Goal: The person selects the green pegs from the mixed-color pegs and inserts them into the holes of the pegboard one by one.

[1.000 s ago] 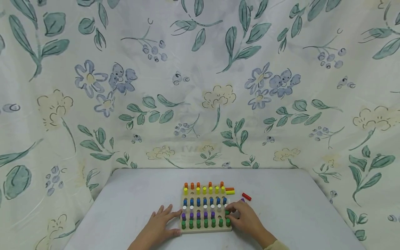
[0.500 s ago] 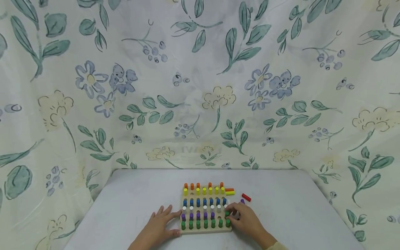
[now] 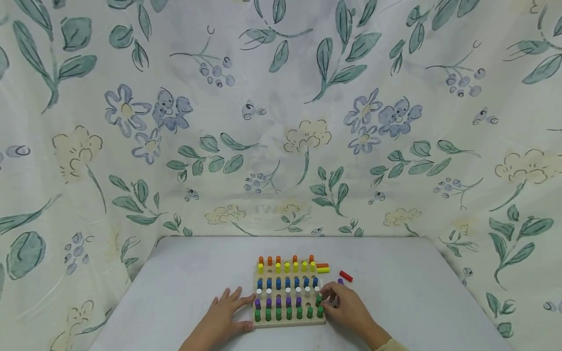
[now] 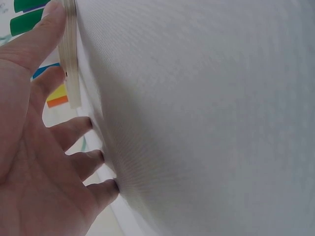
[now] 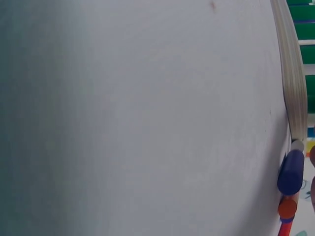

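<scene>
A wooden pegboard [image 3: 287,322] stands on the table, bearing rows of orange, yellow, blue, white, purple and green pegs. My left hand [image 3: 226,314] lies at its left side, fingers spread; the index finger and thumb touch the edge. In the left wrist view, the left hand [image 4: 39,132] shows its palm beside the board's edge [image 4: 71,64]. My right hand [image 3: 349,309] pinches a green peg [image 3: 318,300] between thumb and index finger, at the right end of the purple row. In the right wrist view only slivers of fingertips show [image 5: 313,189].
Right of the board lie a red peg [image 3: 346,276], an orange peg [image 3: 322,265], a yellow peg [image 3: 323,270] and a partly hidden purple peg [image 3: 340,281]. A white table [image 3: 193,268] meets a floral curtain [image 3: 281,146] at its back edge.
My right hand has shifted slightly right, so more of the green peg shows. The left hand and board have not visibly moved.
</scene>
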`<move>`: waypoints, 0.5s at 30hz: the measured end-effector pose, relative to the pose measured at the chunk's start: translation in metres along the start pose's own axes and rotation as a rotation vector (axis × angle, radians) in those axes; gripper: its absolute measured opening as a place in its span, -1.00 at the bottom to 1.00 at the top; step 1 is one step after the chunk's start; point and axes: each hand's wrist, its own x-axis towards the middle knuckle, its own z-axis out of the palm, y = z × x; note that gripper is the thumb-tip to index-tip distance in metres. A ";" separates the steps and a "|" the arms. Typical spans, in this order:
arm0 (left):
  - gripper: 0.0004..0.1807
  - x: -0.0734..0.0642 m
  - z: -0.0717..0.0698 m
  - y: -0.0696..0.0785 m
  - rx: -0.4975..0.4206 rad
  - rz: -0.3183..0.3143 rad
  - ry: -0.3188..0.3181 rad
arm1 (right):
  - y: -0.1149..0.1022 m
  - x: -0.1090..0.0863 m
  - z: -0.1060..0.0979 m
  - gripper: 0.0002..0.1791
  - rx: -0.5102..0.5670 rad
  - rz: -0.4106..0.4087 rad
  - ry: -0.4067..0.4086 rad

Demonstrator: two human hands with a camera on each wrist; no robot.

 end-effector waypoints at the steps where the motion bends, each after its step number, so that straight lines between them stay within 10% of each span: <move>1: -0.14 0.000 0.000 -0.001 0.000 0.000 0.002 | 0.000 0.000 0.000 -0.72 0.001 0.009 -0.001; 15: -0.17 -0.004 -0.004 -0.001 0.036 -0.004 -0.016 | 0.011 -0.002 -0.001 -0.87 -0.165 0.142 0.118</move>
